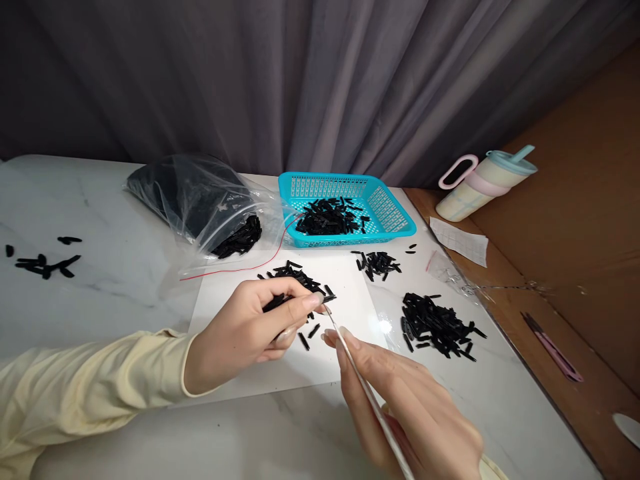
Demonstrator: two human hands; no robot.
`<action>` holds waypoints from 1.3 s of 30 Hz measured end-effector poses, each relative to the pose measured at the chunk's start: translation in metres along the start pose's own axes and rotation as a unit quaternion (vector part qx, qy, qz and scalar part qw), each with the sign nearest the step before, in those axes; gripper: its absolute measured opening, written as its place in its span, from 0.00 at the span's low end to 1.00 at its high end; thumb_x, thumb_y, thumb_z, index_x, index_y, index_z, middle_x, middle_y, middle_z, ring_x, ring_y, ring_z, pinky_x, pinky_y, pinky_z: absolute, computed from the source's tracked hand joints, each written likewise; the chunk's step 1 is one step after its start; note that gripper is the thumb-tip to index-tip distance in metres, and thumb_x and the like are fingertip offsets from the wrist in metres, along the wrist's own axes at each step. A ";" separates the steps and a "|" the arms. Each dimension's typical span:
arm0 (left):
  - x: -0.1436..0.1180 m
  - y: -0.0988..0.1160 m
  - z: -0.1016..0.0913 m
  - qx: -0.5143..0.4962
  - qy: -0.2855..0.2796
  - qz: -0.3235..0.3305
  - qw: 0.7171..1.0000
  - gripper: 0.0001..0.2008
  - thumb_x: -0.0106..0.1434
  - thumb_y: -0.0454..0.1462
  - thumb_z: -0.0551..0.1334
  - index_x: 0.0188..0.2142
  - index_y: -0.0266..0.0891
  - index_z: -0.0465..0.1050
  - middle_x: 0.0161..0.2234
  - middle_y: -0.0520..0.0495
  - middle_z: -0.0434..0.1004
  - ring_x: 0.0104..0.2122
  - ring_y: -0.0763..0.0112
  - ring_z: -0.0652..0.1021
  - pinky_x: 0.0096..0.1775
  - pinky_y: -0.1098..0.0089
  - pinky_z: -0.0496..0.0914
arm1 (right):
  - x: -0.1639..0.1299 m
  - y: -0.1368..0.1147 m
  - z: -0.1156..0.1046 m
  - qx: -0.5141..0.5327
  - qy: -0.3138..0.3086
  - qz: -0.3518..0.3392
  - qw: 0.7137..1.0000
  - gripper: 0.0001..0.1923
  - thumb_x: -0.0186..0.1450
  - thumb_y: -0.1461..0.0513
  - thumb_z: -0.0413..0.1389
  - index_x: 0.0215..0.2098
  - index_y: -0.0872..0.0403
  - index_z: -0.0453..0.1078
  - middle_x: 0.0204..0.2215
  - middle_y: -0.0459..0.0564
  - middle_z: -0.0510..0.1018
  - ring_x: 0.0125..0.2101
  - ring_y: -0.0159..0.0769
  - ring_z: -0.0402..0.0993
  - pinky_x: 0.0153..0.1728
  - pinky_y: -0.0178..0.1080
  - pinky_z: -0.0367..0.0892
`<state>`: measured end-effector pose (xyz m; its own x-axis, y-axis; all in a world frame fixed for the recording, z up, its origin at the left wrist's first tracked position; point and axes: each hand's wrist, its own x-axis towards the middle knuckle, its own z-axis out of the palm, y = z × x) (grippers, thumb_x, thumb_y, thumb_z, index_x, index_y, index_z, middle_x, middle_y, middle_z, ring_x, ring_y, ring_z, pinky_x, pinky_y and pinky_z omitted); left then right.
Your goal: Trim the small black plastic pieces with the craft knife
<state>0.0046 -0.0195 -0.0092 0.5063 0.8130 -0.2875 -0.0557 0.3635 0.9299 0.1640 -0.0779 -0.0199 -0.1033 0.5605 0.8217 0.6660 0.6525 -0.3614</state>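
Fingertips of the left hand (245, 330) pinch one small black piece (327, 299) above the white sheet (280, 313), with more held in the palm. Right hand (400, 400) grips thin tweezers (367, 393), tip touching that piece. Piece is slim, dark, oblong. Loose piles (435, 327) lie nearby; blue basket (395, 213) sits beyond.
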 end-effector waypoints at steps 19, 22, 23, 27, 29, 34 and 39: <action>0.001 -0.001 0.000 0.013 0.003 0.003 1.000 0.12 0.61 0.43 0.59 0.28 0.36 0.67 0.12 0.62 0.50 0.13 0.83 0.51 0.16 0.77 0.50 | 0.000 -0.003 -0.002 -0.040 0.013 0.025 0.999 0.11 0.55 0.77 0.60 0.33 0.62 0.74 0.23 0.49 0.81 0.22 0.32 0.78 0.24 0.30 0.74; 0.001 0.001 0.001 0.005 0.000 -0.007 1.000 0.12 0.61 0.43 0.59 0.29 0.35 0.69 0.12 0.62 0.49 0.13 0.83 0.51 0.16 0.77 0.51 | 0.001 -0.001 -0.006 -0.032 -0.003 0.015 0.999 0.11 0.56 0.77 0.60 0.35 0.61 0.74 0.24 0.49 0.81 0.23 0.32 0.77 0.24 0.31 0.73; 0.001 0.002 0.001 -0.003 -0.002 -0.013 1.000 0.12 0.61 0.43 0.59 0.29 0.35 0.69 0.12 0.62 0.49 0.13 0.83 0.51 0.16 0.78 0.51 | 0.000 0.001 -0.007 -0.032 -0.013 0.009 0.999 0.11 0.56 0.77 0.59 0.36 0.61 0.74 0.25 0.49 0.81 0.23 0.31 0.77 0.24 0.31 0.73; 0.002 0.006 -0.001 -0.062 -0.025 -0.050 0.996 0.11 0.62 0.41 0.59 0.29 0.34 0.71 0.13 0.61 0.50 0.14 0.85 0.50 0.14 0.81 0.49 | -0.010 0.019 -0.018 -0.068 -0.014 -0.015 0.998 0.11 0.58 0.75 0.59 0.39 0.62 0.73 0.23 0.49 0.78 0.19 0.31 0.72 0.19 0.35 0.67; 0.002 0.008 -0.003 -0.088 -0.037 -0.073 0.993 0.11 0.62 0.40 0.60 0.28 0.34 0.72 0.14 0.61 0.50 0.13 0.85 0.50 0.13 0.81 0.47 | -0.018 0.035 -0.025 -0.084 -0.099 -0.036 0.991 0.14 0.60 0.75 0.58 0.44 0.63 0.71 0.22 0.49 0.75 0.19 0.32 0.70 0.19 0.37 0.64; 0.004 0.011 -0.005 -0.115 -0.049 -0.115 0.986 0.12 0.62 0.41 0.60 0.29 0.33 0.73 0.15 0.60 0.50 0.13 0.87 0.49 0.13 0.83 0.46 | -0.039 0.069 -0.041 -0.168 -0.279 -0.093 0.941 0.17 0.66 0.75 0.44 0.52 0.64 0.64 0.28 0.55 0.77 0.27 0.37 0.73 0.25 0.40 0.69; 0.004 0.013 -0.005 -0.113 -0.065 -0.131 0.983 0.12 0.62 0.40 0.59 0.29 0.32 0.73 0.15 0.60 0.50 0.13 0.87 0.48 0.12 0.84 0.45 | -0.050 0.075 -0.045 -0.222 -0.305 -0.177 0.909 0.15 0.67 0.74 0.42 0.47 0.67 0.67 0.35 0.62 0.78 0.36 0.45 0.76 0.33 0.44 0.73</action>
<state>0.0018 -0.0089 0.0007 0.6330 0.6184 -0.4657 -0.0908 0.6567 0.7486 0.2519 -0.0801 -0.0684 -0.6686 0.6229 0.4063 0.7306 0.6521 0.2026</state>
